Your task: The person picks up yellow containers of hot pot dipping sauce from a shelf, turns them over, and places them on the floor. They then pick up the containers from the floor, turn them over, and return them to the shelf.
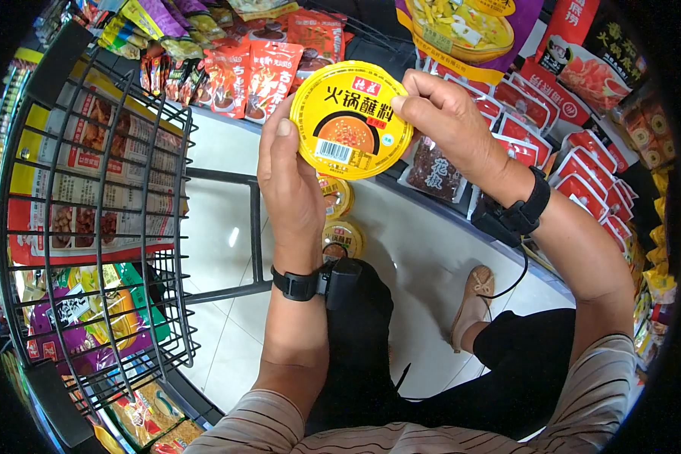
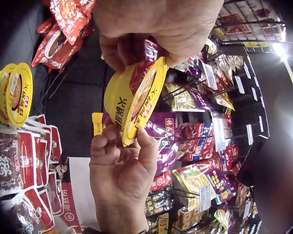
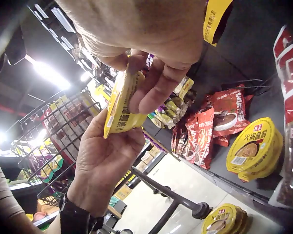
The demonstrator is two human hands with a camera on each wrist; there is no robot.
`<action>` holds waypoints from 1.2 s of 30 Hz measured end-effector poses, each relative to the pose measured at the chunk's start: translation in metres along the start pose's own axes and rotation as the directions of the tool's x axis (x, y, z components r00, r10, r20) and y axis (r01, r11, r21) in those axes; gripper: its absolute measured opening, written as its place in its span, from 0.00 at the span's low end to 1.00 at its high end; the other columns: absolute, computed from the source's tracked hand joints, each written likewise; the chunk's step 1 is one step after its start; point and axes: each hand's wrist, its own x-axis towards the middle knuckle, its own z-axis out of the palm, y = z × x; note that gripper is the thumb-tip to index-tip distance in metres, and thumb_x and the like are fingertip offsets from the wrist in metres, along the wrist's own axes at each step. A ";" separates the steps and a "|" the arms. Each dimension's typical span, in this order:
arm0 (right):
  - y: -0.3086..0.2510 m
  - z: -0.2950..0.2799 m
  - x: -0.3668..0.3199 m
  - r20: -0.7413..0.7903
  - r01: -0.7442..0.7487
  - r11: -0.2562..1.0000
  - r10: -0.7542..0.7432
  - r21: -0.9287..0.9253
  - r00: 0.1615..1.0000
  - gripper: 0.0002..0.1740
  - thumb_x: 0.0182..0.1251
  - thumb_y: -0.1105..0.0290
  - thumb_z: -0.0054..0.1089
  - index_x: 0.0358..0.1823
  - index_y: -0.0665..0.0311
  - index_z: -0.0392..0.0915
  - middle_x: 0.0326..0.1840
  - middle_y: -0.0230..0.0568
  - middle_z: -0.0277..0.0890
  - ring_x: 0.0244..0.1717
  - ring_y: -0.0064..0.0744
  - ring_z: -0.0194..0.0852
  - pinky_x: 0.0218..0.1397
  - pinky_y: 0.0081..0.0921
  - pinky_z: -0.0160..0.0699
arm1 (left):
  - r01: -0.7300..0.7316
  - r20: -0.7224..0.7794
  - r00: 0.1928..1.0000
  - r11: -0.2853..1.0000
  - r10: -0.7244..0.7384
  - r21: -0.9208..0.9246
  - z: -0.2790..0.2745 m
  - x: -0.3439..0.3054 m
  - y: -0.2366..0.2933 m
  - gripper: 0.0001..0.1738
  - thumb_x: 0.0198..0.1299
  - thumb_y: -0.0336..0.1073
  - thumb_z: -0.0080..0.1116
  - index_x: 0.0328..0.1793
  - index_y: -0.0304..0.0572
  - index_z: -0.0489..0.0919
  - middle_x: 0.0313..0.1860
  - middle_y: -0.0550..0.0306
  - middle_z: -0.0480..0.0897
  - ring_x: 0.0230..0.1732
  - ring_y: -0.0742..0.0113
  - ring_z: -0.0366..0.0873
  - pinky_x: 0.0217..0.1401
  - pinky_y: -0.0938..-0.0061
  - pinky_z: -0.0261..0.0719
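A round yellow tub of hot pot dipping sauce (image 1: 352, 119) is held up with its printed lid facing the head camera. My left hand (image 1: 291, 170) grips its left side, thumb against the rim. From the upper right my right hand (image 1: 450, 121) pinches the opposite edge, thumb on the lid. In the left wrist view the tub (image 2: 136, 100) appears nearly edge-on between both hands. More yellow tubs (image 3: 254, 148) like it sit on the dark shelf in the right wrist view, with a further stack (image 3: 224, 219) lower down.
A black wire shopping cart (image 1: 102, 174) holding packaged goods stands at the left. Red seasoning pouches (image 1: 272, 68) lie on the shelf ahead. A bag of dark peppercorns (image 1: 433, 168) and rows of red-and-white packs (image 1: 583, 170) fill the right. Pale tiled floor (image 1: 227, 333) lies below.
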 end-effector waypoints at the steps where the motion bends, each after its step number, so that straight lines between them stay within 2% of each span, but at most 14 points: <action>1: 0.003 -0.001 0.001 0.003 0.018 1.000 -0.018 0.003 1.000 0.17 0.75 0.61 0.53 0.29 0.60 0.64 0.27 0.30 0.72 0.28 0.15 0.77 0.27 0.17 0.79 | 0.000 0.000 1.000 1.000 0.000 0.001 0.000 0.000 0.000 0.27 0.78 0.43 0.41 0.73 0.29 0.65 0.69 0.44 0.73 0.70 0.58 0.71 0.73 0.62 0.69; 2: 0.004 -0.002 0.002 0.006 0.036 0.999 -0.036 0.007 0.999 0.18 0.75 0.60 0.54 0.28 0.60 0.65 0.27 0.32 0.75 0.28 0.17 0.81 0.26 0.18 0.84 | 0.001 -0.002 1.000 1.000 -0.001 -0.003 0.000 0.000 0.000 0.27 0.78 0.43 0.41 0.73 0.29 0.65 0.69 0.44 0.73 0.70 0.58 0.71 0.73 0.62 0.69; 5: 0.000 0.000 0.000 0.006 -0.010 1.000 0.010 -0.005 1.000 0.15 0.75 0.63 0.52 0.29 0.58 0.64 0.26 0.23 0.66 0.28 0.11 0.68 0.30 0.16 0.68 | -0.003 -0.014 1.000 1.000 0.002 -0.018 0.001 -0.001 0.001 0.27 0.78 0.43 0.41 0.72 0.27 0.65 0.67 0.43 0.74 0.68 0.58 0.72 0.72 0.64 0.70; 8: 0.002 0.000 0.001 0.006 -0.006 1.000 0.006 -0.004 1.000 0.15 0.75 0.63 0.52 0.29 0.59 0.64 0.26 0.23 0.66 0.27 0.11 0.67 0.30 0.16 0.67 | -0.014 -0.030 0.999 0.999 0.013 -0.039 0.005 -0.001 0.003 0.28 0.77 0.43 0.42 0.70 0.23 0.66 0.64 0.41 0.76 0.65 0.60 0.75 0.70 0.67 0.71; 11: 0.007 -0.002 0.004 0.013 0.026 1.000 -0.027 0.017 1.000 0.17 0.75 0.60 0.53 0.29 0.61 0.66 0.27 0.32 0.74 0.28 0.18 0.80 0.26 0.19 0.85 | -0.002 -0.018 1.000 0.999 0.001 -0.049 0.002 0.000 0.000 0.28 0.78 0.43 0.41 0.72 0.24 0.65 0.66 0.42 0.75 0.67 0.60 0.73 0.71 0.66 0.70; 14: 0.004 0.000 0.001 0.005 -0.006 1.000 0.006 0.003 1.000 0.15 0.75 0.61 0.51 0.29 0.58 0.64 0.26 0.23 0.66 0.28 0.11 0.66 0.30 0.17 0.67 | 0.021 0.000 1.000 0.999 -0.021 -0.044 -0.002 0.001 -0.002 0.28 0.78 0.43 0.39 0.74 0.28 0.64 0.69 0.44 0.73 0.70 0.59 0.71 0.73 0.62 0.68; 20: 0.003 -0.001 -0.001 -0.001 -0.012 1.000 0.012 0.000 1.000 0.15 0.75 0.62 0.51 0.29 0.58 0.64 0.27 0.23 0.66 0.28 0.11 0.66 0.30 0.17 0.68 | 0.021 -0.001 1.000 0.998 -0.022 -0.061 0.000 0.000 -0.002 0.28 0.78 0.42 0.39 0.73 0.26 0.64 0.67 0.44 0.74 0.69 0.59 0.72 0.72 0.64 0.68; 23: 0.007 -0.003 0.001 0.002 0.012 1.000 -0.012 -0.002 1.000 0.17 0.75 0.60 0.53 0.28 0.61 0.65 0.26 0.31 0.73 0.27 0.18 0.80 0.27 0.19 0.83 | 0.023 -0.031 0.999 0.996 -0.026 -0.087 0.005 0.000 0.000 0.28 0.77 0.42 0.38 0.70 0.21 0.65 0.64 0.41 0.75 0.66 0.60 0.74 0.70 0.67 0.70; 34: 0.012 -0.005 0.002 0.008 -0.024 0.999 0.023 0.038 1.000 0.17 0.74 0.60 0.53 0.28 0.62 0.65 0.28 0.32 0.73 0.28 0.20 0.80 0.28 0.21 0.85 | 0.051 -0.025 0.998 0.992 -0.054 -0.116 0.003 0.000 -0.005 0.28 0.77 0.41 0.37 0.70 0.21 0.65 0.64 0.42 0.75 0.66 0.60 0.73 0.70 0.67 0.70; 36: 0.016 -0.006 0.003 0.004 -0.031 0.998 0.030 0.049 1.000 0.17 0.74 0.60 0.54 0.29 0.62 0.66 0.28 0.32 0.73 0.28 0.20 0.80 0.29 0.22 0.85 | 0.064 0.001 0.998 0.994 -0.065 -0.086 -0.003 0.003 -0.010 0.28 0.78 0.45 0.37 0.72 0.28 0.66 0.66 0.46 0.75 0.68 0.60 0.73 0.71 0.64 0.69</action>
